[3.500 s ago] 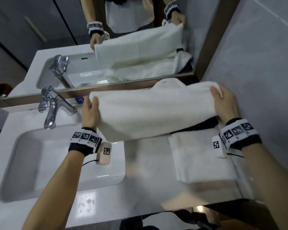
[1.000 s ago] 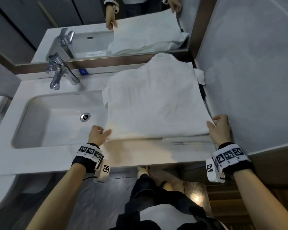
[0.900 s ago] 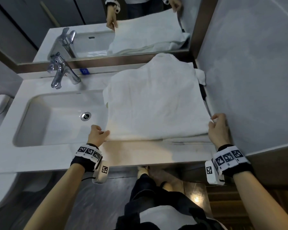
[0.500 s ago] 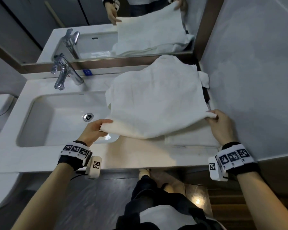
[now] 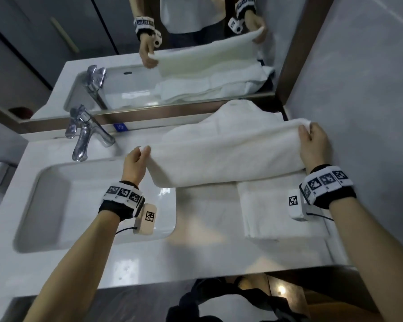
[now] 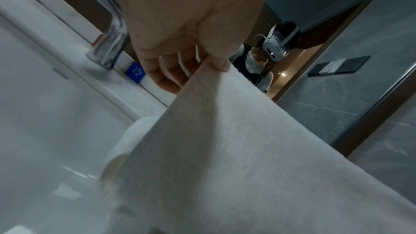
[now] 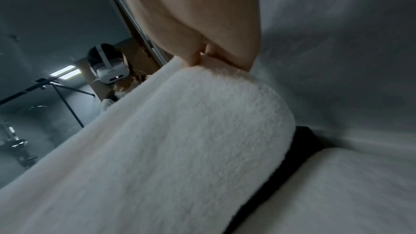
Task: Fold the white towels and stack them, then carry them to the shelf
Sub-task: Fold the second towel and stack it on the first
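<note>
A white towel (image 5: 223, 156) hangs doubled over, stretched between my two hands above the counter. My left hand (image 5: 137, 159) pinches its left corner, thumb on top (image 6: 216, 63). My right hand (image 5: 312, 142) grips the right corner near the wall; in the right wrist view the fluffy towel (image 7: 180, 131) fills the frame under my fingers. A folded white towel (image 5: 277, 212) lies flat on the counter below my right wrist. More white towel cloth (image 5: 237, 112) is heaped behind, against the mirror.
The sink basin (image 5: 84, 205) and chrome tap (image 5: 84, 133) lie to the left. The mirror (image 5: 172, 54) runs along the back and a grey tiled wall (image 5: 358, 89) closes the right side. The pale counter (image 5: 196, 240) ends at a front edge near me.
Both hands lifted the towel's near edge off the counter and carried it back, doubling the towel over. The folded towel underneath has come into view.
</note>
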Demonstrator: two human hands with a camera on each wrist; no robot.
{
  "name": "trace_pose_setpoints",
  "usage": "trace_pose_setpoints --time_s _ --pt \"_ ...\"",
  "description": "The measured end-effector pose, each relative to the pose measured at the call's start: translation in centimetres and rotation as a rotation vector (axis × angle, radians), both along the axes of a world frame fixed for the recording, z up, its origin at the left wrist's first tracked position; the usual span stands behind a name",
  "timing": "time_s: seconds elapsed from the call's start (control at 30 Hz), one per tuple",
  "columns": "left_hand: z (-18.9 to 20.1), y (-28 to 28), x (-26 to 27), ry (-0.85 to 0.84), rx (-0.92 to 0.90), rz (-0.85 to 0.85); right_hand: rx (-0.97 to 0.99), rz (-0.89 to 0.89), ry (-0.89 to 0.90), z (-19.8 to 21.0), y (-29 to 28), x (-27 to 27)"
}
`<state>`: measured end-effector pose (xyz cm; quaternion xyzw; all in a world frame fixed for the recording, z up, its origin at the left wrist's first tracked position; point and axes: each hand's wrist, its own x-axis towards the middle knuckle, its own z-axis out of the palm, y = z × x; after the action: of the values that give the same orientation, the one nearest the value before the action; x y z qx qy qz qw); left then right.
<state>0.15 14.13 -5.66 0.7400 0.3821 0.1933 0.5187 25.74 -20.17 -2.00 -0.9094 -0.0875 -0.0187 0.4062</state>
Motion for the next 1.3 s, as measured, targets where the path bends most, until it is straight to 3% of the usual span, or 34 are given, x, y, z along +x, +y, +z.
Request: trace_pose_setpoints --time_s 0.17,0.47,0.6,0.73,0.87,1.07,1.3 --pt "0.0 3.0 3.9 0.063 0.104 0.033 0.057 0.016 0.058 -0.3 2.7 4.7" --pt "-0.9 6.2 8.8 0.294 0.106 -0.002 -0.013 0.015 0.169 -1.8 7.0 9.0" --pt "-2.4 6.9 9.9 0.348 -0.058 -0.066 -0.066 0.032 0.271 -3.0 7.1 9.9" --pt "-3.0 7.4 10.2 0.293 -0.366 0.013 -0.036 0.030 0.373 -3.3 7.3 10.7" --pt "-2.3 7.5 10.7 0.255 -0.445 -0.040 -0.007 0.061 0.450 -3.5 7.6 11.4" --pt "-1.1 6.4 10.1 0.077 -0.357 -0.066 0.091 0.111 0.549 -2.9 7.3 11.6" --pt "0.4 4.6 8.6 0.116 -0.024 -0.064 0.026 0.226 0.465 -1.2 5.8 10.5"
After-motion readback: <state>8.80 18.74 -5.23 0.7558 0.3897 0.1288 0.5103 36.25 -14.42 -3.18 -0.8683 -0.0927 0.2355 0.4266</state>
